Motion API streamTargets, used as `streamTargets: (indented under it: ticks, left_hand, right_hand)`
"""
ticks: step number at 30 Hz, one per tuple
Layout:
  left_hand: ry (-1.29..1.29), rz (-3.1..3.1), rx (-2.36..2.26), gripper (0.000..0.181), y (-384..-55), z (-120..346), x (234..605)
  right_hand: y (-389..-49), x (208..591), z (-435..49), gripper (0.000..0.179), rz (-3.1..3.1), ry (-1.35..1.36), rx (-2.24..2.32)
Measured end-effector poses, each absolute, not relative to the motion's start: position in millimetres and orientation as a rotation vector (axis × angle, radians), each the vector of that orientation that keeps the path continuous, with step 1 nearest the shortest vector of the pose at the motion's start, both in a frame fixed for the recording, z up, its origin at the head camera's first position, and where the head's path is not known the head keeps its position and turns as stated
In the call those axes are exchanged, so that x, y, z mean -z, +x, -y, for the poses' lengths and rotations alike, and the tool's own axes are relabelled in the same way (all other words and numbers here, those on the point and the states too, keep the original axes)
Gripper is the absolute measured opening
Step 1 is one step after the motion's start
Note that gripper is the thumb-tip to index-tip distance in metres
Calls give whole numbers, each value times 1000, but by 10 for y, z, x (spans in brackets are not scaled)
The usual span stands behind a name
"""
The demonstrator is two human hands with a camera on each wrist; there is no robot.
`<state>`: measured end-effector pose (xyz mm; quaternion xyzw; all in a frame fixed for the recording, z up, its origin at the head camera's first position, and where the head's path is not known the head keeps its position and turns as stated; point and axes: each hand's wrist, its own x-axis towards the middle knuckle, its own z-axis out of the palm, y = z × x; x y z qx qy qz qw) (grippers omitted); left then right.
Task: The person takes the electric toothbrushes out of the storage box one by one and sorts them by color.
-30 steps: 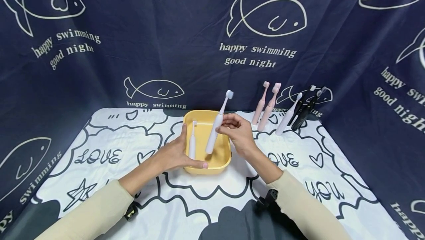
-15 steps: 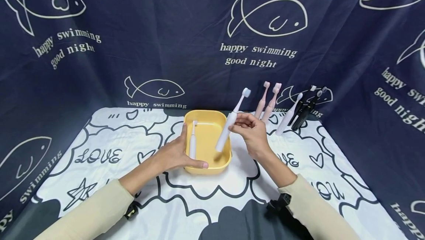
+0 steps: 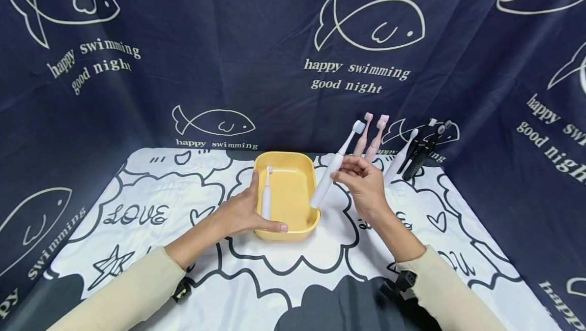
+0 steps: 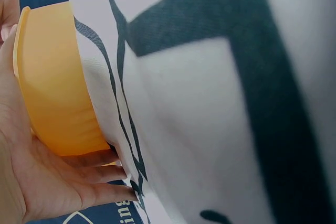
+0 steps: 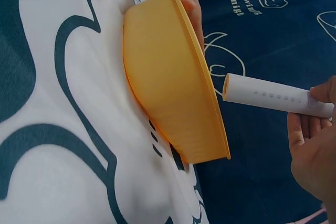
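Note:
My left hand grips a yellow plastic box, its thumb over the front rim and its fingers along the left wall. In the left wrist view the fingers lie against the box's outer side. Inside the box, along its left wall, a white electric toothbrush lies. My right hand pinches a second white electric toothbrush by its handle. It is tilted, head up to the right, its base near the box's right rim. In the right wrist view this toothbrush's handle shows a row of small marks.
Behind my right hand, pink electric toothbrushes, another white one and black ones stand near the back cloth. A white cloth with dark drawings covers the table; a dark blue fish-print curtain hangs behind.
My right hand has moved to the right with the toothbrush, from over the inside of the box to its right rim. My left hand and the box have stayed in place.

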<state>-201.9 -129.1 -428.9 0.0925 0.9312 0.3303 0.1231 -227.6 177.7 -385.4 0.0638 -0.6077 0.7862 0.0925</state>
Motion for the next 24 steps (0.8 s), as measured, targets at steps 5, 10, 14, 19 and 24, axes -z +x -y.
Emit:
streamTargets:
  ticks: [5,10,14,19,24]
  left_hand:
    - [275,-2715,-978,178,-2026,1292,4297]
    - [277,-2715,-989,178,-2030,1293,4313]
    - [274,-2714,-988,178,-2032,1296,4319]
    - [260,-2711,-980,178,-2033,1300,4316]
    - [275,-2716,-977,177,-2033,1306,4316]
  right_hand:
    - [-2270,3842,-1860,46,1818,162,-2313]
    - [-2269,3838,-1941,47,1832,137,-2302]
    - [-2271,3847,-2008,49,1818,147,-2293]
    - [-2288,3869,-2105,48,1830,135,-2242]
    - [-2322,3900,-2206,49,1823,102,-2217]
